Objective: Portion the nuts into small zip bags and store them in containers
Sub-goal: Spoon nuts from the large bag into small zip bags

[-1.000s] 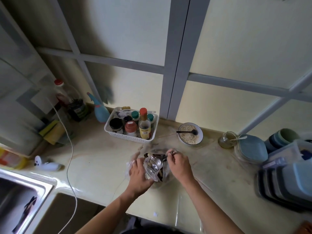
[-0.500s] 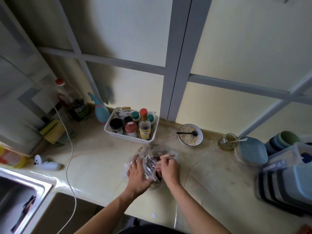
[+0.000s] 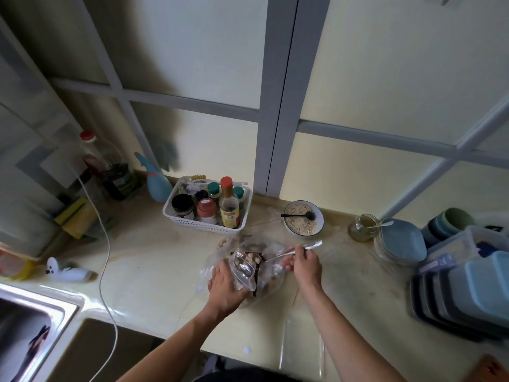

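On the cream counter my left hand grips a small clear zip bag, its mouth facing up and pale nuts showing inside. My right hand pinches a metal spoon whose bowl end reaches into the bag's mouth. Beneath the bag lies a larger crumpled clear bag of nuts, partly hidden by both hands.
A white basket of spice bottles stands behind the hands, a bowl of oats with a black spoon to its right. A glass jar, blue lids and stacked containers fill the right side. A sink and white cable lie left.
My right hand has drawn the spoon out to the right and up, with its handle now pointing toward the jar. My left hand keeps holding the small bag.
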### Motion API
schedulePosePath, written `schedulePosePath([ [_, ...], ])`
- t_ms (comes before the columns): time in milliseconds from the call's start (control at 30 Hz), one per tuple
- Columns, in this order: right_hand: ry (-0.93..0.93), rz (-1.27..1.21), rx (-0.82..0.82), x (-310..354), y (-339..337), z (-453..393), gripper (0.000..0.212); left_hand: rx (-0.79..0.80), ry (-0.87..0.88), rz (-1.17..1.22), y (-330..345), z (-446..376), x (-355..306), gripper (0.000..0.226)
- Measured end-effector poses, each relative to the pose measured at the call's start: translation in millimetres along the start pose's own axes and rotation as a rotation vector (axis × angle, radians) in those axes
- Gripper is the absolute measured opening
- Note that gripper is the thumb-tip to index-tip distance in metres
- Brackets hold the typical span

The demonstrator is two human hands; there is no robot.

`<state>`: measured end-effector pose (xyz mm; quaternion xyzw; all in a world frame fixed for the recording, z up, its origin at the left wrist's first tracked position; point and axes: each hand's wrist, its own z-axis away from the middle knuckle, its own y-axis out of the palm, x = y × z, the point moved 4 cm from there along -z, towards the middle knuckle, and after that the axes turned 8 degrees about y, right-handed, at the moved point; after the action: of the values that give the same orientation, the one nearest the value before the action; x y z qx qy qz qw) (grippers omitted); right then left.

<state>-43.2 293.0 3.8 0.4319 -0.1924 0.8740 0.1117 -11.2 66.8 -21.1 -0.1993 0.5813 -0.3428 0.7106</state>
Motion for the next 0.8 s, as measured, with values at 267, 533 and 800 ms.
schedulePosePath([
  [267,-0.142,0.095,-0.15,31.8,-29.1,8.9,0.035,-0.006,-0.095,-0.178,17.2,-8.6,-9.0,0.1],
  [533,-0.233,0.111,-0.189,52.1,-34.1,39.4,0.034,-0.045,-0.116,-0.19,25.9,-11.0,-8.7,0.092],
  [800,-0.658,0.507,0.3,64.9,9.2,90.1,0.038,-0.107,-0.023,-0.036,14.9,-8.6,-15.2,0.081],
])
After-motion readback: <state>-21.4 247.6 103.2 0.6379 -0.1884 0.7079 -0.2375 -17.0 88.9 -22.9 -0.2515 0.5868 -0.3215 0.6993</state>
